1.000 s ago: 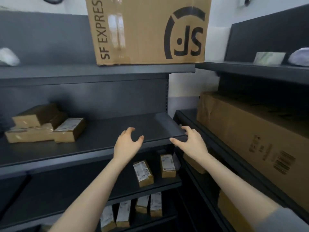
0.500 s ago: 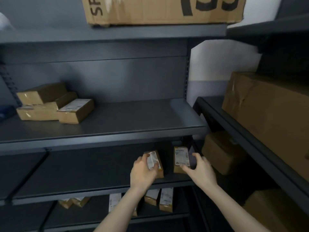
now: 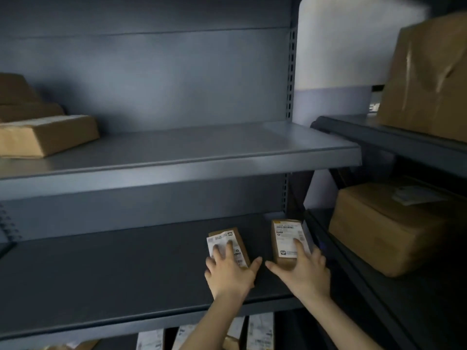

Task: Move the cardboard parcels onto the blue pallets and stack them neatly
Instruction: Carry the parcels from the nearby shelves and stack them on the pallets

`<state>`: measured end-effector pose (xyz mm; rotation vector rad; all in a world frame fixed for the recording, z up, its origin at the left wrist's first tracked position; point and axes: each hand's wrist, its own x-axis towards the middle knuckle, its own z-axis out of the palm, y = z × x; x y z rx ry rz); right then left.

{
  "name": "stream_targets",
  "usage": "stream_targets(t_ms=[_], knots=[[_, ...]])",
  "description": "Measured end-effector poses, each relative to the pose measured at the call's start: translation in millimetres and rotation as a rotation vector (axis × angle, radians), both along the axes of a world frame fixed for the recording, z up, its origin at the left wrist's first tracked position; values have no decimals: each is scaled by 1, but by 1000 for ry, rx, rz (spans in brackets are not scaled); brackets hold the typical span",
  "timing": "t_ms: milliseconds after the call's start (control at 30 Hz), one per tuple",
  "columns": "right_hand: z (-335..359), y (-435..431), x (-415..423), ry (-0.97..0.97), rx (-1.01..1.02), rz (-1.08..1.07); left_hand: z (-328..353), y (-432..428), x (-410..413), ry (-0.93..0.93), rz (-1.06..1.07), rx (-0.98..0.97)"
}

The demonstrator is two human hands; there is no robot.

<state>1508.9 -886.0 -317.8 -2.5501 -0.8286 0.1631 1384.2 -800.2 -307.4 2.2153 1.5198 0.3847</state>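
Two small cardboard parcels with white labels lie side by side on a dark lower shelf (image 3: 126,269). My left hand (image 3: 228,270) rests on top of the left small parcel (image 3: 238,238), fingers over its label and thumb at its right side. My right hand (image 3: 302,270) covers the near end of the right small parcel (image 3: 285,233), thumb at its left side and fingers over the label. Both parcels still sit on the shelf. No blue pallet is in view.
The grey shelf above (image 3: 202,152) carries stacked parcels (image 3: 45,132) at its far left. A second rack on the right holds a large box (image 3: 427,79) and a medium box (image 3: 379,228). More labelled parcels (image 3: 260,332) stand on the shelf below.
My view and both hands dropped from the upper shelf edge to the lower shelf. The hands closed in and now lie on the two small parcels.
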Motion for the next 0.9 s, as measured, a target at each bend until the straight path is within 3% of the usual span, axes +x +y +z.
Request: stream_targets(t_ms=[200, 433, 900], knots=[[-22, 12, 5, -24, 108, -22, -20, 12, 1, -65, -19, 44], [14, 11, -6, 83, 114, 81, 6, 12, -25, -98, 42, -10], [156, 8, -154, 100, 173, 499, 146, -39, -225, -84, 428, 29]])
